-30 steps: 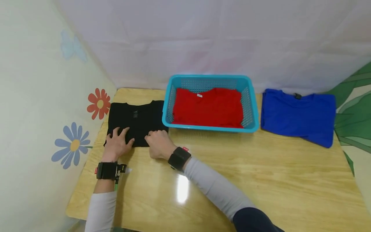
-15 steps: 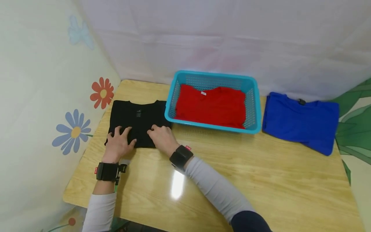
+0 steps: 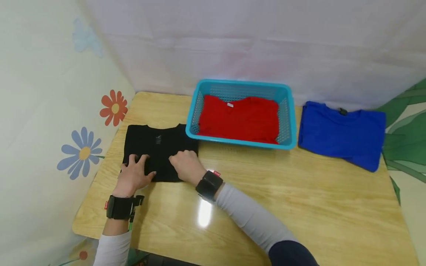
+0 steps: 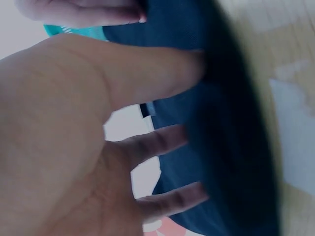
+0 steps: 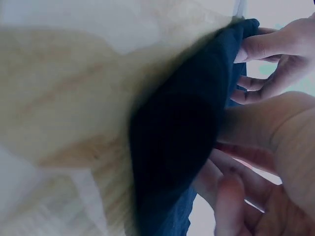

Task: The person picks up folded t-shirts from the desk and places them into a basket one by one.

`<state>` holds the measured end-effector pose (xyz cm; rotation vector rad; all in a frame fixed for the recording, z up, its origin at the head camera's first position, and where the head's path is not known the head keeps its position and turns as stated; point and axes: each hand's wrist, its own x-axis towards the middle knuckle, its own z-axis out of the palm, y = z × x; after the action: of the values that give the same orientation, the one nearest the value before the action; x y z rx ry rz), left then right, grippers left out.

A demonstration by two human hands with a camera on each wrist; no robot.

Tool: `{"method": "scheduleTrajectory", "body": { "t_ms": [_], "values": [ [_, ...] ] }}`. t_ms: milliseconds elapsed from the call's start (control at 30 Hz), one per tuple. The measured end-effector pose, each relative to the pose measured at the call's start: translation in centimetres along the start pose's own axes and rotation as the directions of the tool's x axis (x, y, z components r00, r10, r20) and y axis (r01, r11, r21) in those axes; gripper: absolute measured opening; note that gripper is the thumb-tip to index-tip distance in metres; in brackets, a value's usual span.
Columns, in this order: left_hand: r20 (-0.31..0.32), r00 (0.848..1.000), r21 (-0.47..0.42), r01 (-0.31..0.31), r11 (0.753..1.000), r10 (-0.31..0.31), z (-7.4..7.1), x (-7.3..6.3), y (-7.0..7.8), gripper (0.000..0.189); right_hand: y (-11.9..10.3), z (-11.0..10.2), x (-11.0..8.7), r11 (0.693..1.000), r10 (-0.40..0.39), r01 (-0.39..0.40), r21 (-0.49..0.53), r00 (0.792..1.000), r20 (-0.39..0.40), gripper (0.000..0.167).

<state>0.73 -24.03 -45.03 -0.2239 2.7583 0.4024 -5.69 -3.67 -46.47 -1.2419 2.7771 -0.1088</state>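
Observation:
A folded black T-shirt lies at the left of the table, its neckline and printed label facing the far wall. My left hand rests on its near left part with thumb and fingers spread, fingertips pressing the cloth. In the left wrist view, the thumb and straight fingers touch the dark fabric well apart from each other. My right hand has its fingers curled at the shirt's near right part. The right wrist view has its thumb and bent fingers pinching the fabric; some fingertips are hidden.
A turquoise basket holding a folded red T-shirt stands at the back middle, its left corner overlapping the black shirt in view. A folded blue T-shirt lies at the back right of the wooden table. Walls border the left and back.
The black T-shirt has slid a little toward me, with both hands moving along on it. The basket, red shirt and blue shirt keep their places; the head view has shifted slightly.

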Motion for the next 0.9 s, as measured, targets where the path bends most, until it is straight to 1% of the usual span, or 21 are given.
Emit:
{"method": "scheduleTrajectory", "body": {
  "t_ms": [133,200,300,367,467,567,667,800,900],
  "values": [
    [0.047,0.997,-0.028,0.060,0.998,-0.058,-0.7,-1.0,-0.4,0.062,-0.7,0.3,-1.3,0.998,-0.043,0.044,0.034,0.999,-0.008,0.012],
    [0.059,0.994,-0.049,0.095,0.994,-0.092,-1.1,-1.3,-0.6,0.059,-1.1,0.5,-1.9,0.997,-0.066,0.067,0.039,0.998,-0.018,0.010],
    [0.047,0.990,-0.079,0.135,0.988,-0.132,-1.3,-1.4,-0.8,0.055,-1.5,0.7,-2.9,0.996,-0.083,0.084,0.039,0.996,-0.030,0.006],
    [0.032,0.989,-0.098,0.149,0.984,-0.146,-1.2,-1.4,-0.8,0.052,-1.6,0.7,-3.6,0.995,-0.084,0.085,0.048,0.996,-0.030,0.006],
    [-0.006,0.988,-0.123,0.152,0.981,-0.154,-0.8,-1.0,-0.7,0.043,-1.7,0.7,-4.8,0.994,-0.063,0.063,0.092,0.998,-0.007,0.011],
    [-0.045,0.986,-0.152,0.150,0.977,-0.159,-0.4,-0.6,-0.6,0.036,-1.6,0.7,-6.1,0.986,-0.024,0.018,0.168,0.999,0.034,0.018],
    [-0.066,0.985,-0.186,0.147,0.972,-0.162,0.0,-0.1,-0.2,0.035,-1.1,0.7,-7.4,0.970,0.014,-0.029,0.241,0.998,0.065,0.022],
    [-0.058,0.987,-0.239,0.132,0.962,-0.150,0.2,0.3,0.3,0.045,-0.1,0.8,-9.1,0.943,0.039,-0.059,0.328,0.997,0.067,0.020],
    [-0.020,0.990,-0.298,0.130,0.946,-0.142,0.2,0.4,0.7,0.057,0.7,0.7,-10.4,0.917,0.046,-0.073,0.393,0.996,0.078,0.017]
  ]
}}
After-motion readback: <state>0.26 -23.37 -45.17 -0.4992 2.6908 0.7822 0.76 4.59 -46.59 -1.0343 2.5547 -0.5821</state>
